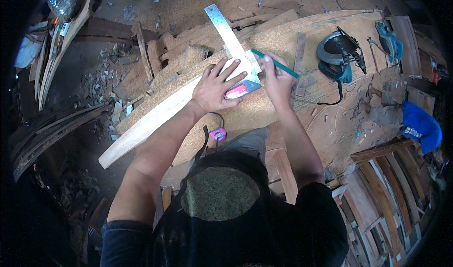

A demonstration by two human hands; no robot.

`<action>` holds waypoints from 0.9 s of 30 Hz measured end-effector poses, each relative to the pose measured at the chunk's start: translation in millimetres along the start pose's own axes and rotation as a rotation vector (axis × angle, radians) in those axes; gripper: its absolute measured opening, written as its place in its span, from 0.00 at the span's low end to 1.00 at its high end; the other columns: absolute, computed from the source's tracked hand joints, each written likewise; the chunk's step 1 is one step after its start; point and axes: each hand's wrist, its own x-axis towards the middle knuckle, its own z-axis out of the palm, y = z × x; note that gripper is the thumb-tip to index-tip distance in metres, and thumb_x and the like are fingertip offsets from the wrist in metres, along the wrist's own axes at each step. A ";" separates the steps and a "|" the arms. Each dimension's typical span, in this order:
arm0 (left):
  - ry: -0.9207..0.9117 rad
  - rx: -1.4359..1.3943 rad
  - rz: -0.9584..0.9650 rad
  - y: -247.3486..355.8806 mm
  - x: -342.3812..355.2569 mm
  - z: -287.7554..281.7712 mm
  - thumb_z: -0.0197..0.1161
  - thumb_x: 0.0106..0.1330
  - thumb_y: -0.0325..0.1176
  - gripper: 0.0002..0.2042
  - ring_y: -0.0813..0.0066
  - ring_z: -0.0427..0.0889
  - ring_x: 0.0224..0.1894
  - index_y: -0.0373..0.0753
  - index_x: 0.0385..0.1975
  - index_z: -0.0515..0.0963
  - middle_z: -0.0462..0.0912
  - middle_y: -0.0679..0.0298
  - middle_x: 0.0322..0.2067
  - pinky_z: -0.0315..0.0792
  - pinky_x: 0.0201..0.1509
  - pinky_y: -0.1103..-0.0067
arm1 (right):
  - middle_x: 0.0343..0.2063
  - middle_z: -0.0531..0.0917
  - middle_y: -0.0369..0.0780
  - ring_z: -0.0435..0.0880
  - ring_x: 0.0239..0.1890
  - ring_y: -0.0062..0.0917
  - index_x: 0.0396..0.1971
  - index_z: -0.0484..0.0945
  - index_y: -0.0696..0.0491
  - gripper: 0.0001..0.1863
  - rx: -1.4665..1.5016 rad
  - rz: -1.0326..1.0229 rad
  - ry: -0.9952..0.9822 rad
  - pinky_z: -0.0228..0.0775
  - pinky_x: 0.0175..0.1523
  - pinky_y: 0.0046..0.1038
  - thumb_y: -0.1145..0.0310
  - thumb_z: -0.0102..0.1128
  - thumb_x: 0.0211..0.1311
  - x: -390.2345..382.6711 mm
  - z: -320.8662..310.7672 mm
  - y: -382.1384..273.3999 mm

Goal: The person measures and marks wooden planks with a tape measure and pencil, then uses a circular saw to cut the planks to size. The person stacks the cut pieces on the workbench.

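Pink tape (218,134) lies nearest your body, just below your left hand (217,85). That hand is spread wide, palm down, pressing the square (225,31) on the pale board (137,137). Board runs back under your left forearm; square's blade points away beyond the fingertips. Your right hand (278,80), just beside, grips a green pencil (285,69), its end by the square; contact unclear. Farther, right of that hand: circular saw (334,52), then a teal tool (390,41).
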 end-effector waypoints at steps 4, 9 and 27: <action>0.020 -0.002 0.001 -0.3 0.8 0.3 0.61 0.59 0.65 0.40 0.47 0.60 0.76 0.60 0.74 0.68 0.60 0.60 0.78 0.60 0.75 0.50 | 0.42 0.89 0.43 0.87 0.41 0.22 0.50 0.84 0.60 0.14 -0.205 -0.096 -0.198 0.78 0.47 0.25 0.68 0.66 0.72 13.5 3.6 -10.5; 0.026 -0.035 -0.015 0.5 0.5 -2.8 0.63 0.57 0.62 0.41 0.47 0.62 0.74 0.61 0.74 0.68 0.60 0.61 0.77 0.62 0.74 0.51 | 0.39 0.89 0.46 0.89 0.40 0.27 0.48 0.84 0.59 0.11 -0.446 -0.286 -0.367 0.78 0.47 0.28 0.71 0.65 0.70 1.6 -16.0 -40.1; 0.007 -0.047 -0.032 2.6 2.8 -5.6 0.65 0.56 0.62 0.40 0.45 0.63 0.73 0.61 0.73 0.69 0.60 0.62 0.78 0.61 0.74 0.51 | 0.26 0.84 0.55 0.86 0.34 0.48 0.32 0.81 0.64 0.18 -0.635 -0.311 -0.439 0.75 0.41 0.44 0.62 0.59 0.72 79.7 43.2 -63.9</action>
